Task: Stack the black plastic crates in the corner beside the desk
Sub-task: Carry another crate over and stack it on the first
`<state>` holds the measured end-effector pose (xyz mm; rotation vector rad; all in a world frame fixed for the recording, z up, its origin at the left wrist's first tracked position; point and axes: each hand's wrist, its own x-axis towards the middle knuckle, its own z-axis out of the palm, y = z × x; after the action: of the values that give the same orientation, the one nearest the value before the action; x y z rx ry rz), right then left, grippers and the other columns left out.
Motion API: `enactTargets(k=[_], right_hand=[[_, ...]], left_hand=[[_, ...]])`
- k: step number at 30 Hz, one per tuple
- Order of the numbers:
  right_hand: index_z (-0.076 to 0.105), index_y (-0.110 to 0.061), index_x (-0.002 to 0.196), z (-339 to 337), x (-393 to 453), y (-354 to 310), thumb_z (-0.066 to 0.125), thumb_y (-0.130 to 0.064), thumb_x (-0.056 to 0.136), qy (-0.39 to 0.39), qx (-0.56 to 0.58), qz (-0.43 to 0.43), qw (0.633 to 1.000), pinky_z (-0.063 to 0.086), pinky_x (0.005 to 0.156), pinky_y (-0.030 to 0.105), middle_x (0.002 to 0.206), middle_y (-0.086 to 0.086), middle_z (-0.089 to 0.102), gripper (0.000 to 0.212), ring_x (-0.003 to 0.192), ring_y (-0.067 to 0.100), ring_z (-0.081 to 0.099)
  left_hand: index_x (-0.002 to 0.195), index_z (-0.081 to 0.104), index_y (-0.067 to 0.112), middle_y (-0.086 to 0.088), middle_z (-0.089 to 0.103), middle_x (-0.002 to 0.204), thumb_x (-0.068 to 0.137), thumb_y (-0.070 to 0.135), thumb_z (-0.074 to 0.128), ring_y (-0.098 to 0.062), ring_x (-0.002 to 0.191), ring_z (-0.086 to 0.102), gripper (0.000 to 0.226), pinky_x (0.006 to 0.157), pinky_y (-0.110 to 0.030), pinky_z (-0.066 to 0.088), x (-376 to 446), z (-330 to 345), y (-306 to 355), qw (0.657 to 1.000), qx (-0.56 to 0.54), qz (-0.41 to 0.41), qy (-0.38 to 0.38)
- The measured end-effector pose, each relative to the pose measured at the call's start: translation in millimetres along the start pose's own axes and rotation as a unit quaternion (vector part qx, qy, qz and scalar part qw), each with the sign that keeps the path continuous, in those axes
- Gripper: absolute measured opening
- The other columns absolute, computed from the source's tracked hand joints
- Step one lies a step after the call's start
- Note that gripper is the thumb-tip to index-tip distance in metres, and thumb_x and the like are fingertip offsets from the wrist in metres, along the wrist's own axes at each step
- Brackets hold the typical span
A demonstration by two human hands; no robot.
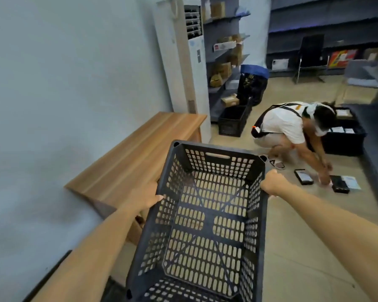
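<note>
I hold an empty black perforated plastic crate (205, 214) in the air in front of me, open side up, above the floor. My left hand (147, 196) grips its left rim and my right hand (272, 182) grips its right rim. The wooden desk (138, 155) stands against the wall at the left, just beyond the crate. A second black crate (232, 122) rests on the floor past the desk's far end, by the white air-conditioner unit (183, 62).
A person (292, 131) crouches on the floor at the right, handling small dark trays (303, 176). Another dark bin (345, 138) with items sits behind that person. Shelves with boxes (225, 51) line the back, with a black chair (310, 55) farther off.
</note>
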<state>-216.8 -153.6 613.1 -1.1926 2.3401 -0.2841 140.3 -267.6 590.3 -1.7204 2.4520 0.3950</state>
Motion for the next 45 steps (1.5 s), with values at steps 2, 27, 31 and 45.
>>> enactTargets(k=[2, 27, 31, 45], right_hand=[[0.038, 0.009, 0.135, 27, -8, -45, 0.042, -0.021, 0.099, -0.013, -0.018, -0.028, 0.999, 0.042, 0.098, 0.037, 0.139, 0.026, 0.042, 0.047, 0.126, 0.037, 0.048], [0.062, 0.001, 0.108, 397, -26, -520, 0.065, -0.018, 0.083, -0.272, -0.115, -0.386, 0.874, 0.059, 0.064, 0.035, 0.101, 0.016, 0.067, 0.032, 0.076, 0.025, 0.066], [0.043, 0.009, 0.132, 415, -23, -582, 0.070, -0.001, 0.078, -0.341, -0.089, -0.335, 0.874, 0.053, 0.041, 0.027, 0.119, 0.028, 0.057, 0.061, 0.063, 0.028, 0.066], [0.007, -0.005, 0.146, 545, -21, -709, 0.059, -0.021, 0.090, -0.312, -0.141, -0.332, 0.879, 0.050, 0.094, 0.047, 0.131, 0.024, 0.050, 0.078, 0.112, 0.039, 0.057]], left_hand=[[0.135, 0.047, 0.021, -0.001, 0.058, 0.131, 0.089, 0.055, 0.049, -0.022, 0.113, 0.058, 0.057, 0.094, -0.035, 0.048, -11, 7, -69, 0.999, -0.017, -0.016, -0.023], [0.110, 0.053, 0.012, -0.006, 0.068, 0.109, 0.090, 0.016, 0.064, -0.025, 0.086, 0.073, 0.023, 0.084, -0.036, 0.057, -247, 21, -502, 0.887, -0.193, -0.414, -0.071], [0.118, 0.050, 0.009, -0.008, 0.068, 0.115, 0.088, 0.011, 0.065, -0.025, 0.092, 0.072, 0.033, 0.086, -0.034, 0.054, -234, 29, -540, 0.860, -0.228, -0.449, -0.085], [0.132, 0.045, 0.014, -0.005, 0.062, 0.128, 0.090, 0.044, 0.060, -0.025, 0.110, 0.063, 0.054, 0.101, -0.046, 0.045, -208, 132, -659, 0.775, -0.280, -0.546, -0.149]])
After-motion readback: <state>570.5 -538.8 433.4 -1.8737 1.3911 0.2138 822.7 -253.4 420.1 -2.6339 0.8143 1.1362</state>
